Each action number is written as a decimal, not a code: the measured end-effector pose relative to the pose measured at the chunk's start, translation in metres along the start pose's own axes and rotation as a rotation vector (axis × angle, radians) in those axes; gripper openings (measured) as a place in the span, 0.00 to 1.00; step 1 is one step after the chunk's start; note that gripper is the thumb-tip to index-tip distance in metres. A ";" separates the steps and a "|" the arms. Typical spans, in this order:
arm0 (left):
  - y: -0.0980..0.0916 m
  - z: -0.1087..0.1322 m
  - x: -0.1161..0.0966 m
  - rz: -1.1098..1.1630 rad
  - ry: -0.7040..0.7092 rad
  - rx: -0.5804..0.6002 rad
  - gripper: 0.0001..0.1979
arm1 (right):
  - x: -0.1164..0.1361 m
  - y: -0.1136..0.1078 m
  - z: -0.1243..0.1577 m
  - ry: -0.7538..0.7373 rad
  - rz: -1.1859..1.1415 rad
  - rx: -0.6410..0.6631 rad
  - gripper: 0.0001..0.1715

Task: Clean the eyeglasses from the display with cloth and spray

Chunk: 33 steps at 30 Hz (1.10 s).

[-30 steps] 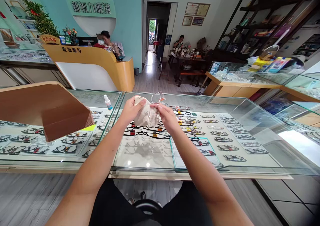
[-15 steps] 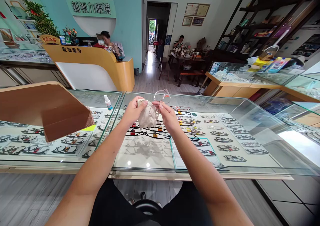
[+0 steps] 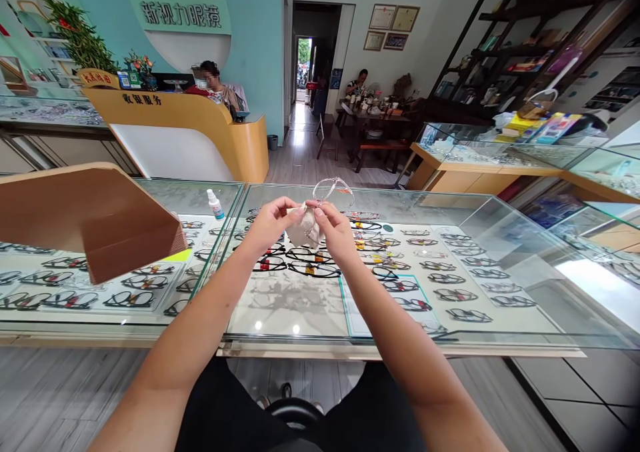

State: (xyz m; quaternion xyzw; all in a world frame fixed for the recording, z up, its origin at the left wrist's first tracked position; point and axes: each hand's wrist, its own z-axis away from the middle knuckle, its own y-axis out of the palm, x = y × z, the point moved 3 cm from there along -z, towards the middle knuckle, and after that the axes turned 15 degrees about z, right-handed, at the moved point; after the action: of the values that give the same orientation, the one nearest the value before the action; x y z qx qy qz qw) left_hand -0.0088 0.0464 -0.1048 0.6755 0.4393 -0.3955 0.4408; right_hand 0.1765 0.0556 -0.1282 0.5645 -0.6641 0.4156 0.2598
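Note:
Above the glass counter, my left hand is closed on a pale cleaning cloth, its thumb and fingers pinching the upper edge. My right hand grips a pair of clear eyeglasses at the cloth's right side. One rim of the eyeglasses sticks up beyond my right fingers, while the rest is hidden by the cloth and both hands. The two hands nearly meet at the cloth.
Under the glass counter lie rows of spectacle frames. A white spray bottle stands left of my hands, and a brown panel juts in farther left. One person sits behind the yellow desk, another at the back table.
My hands have drawn closer together, and the cloth is more bunched up. The eyeglasses have turned, their visible rim now leaning farther to the right.

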 end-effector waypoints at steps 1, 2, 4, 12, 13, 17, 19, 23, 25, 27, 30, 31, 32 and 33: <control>0.001 0.000 0.000 0.007 0.005 0.016 0.29 | 0.000 0.000 0.000 -0.003 0.003 -0.006 0.32; 0.002 0.001 0.000 0.015 0.003 0.030 0.29 | -0.001 0.000 0.000 -0.004 0.004 -0.010 0.32; 0.003 0.001 0.001 0.030 -0.013 0.040 0.30 | 0.000 -0.001 0.000 -0.005 0.003 -0.014 0.32; 0.005 0.001 0.007 0.138 0.014 -0.046 0.34 | 0.004 0.002 0.002 -0.033 -0.021 0.036 0.35; 0.005 0.001 0.008 0.157 -0.012 -0.048 0.37 | 0.004 0.003 0.002 -0.037 -0.026 0.039 0.35; 0.009 0.005 0.011 0.128 -0.198 0.055 0.41 | 0.007 0.003 0.003 -0.022 -0.042 0.049 0.33; 0.011 0.006 0.012 0.092 -0.259 0.124 0.40 | 0.007 0.003 0.004 0.013 -0.071 0.061 0.32; 0.014 0.008 0.013 0.104 -0.287 0.172 0.39 | 0.007 0.005 0.005 0.105 -0.162 0.124 0.34; 0.015 0.008 0.015 0.135 -0.299 0.164 0.39 | 0.007 0.005 0.005 0.133 -0.193 0.138 0.35; 0.015 0.009 0.017 0.164 -0.306 0.164 0.38 | 0.007 0.005 0.005 0.147 -0.216 0.135 0.35; 0.015 0.010 0.019 0.200 -0.326 0.170 0.39 | 0.007 0.005 0.005 0.165 -0.246 0.132 0.34; 0.015 0.010 0.020 0.211 -0.335 0.173 0.39 | 0.007 0.005 0.005 0.172 -0.260 0.135 0.34; 0.014 0.011 0.020 0.217 -0.342 0.177 0.40 | 0.007 0.005 0.006 0.177 -0.279 0.141 0.33; 0.014 0.011 0.020 0.219 -0.347 0.185 0.40 | 0.006 0.005 0.006 0.180 -0.298 0.148 0.32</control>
State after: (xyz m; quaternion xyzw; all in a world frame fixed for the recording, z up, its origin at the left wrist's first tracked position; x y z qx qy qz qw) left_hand 0.0090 0.0380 -0.1233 0.6784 0.2428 -0.4944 0.4862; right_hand 0.1707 0.0471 -0.1275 0.6349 -0.5146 0.4692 0.3346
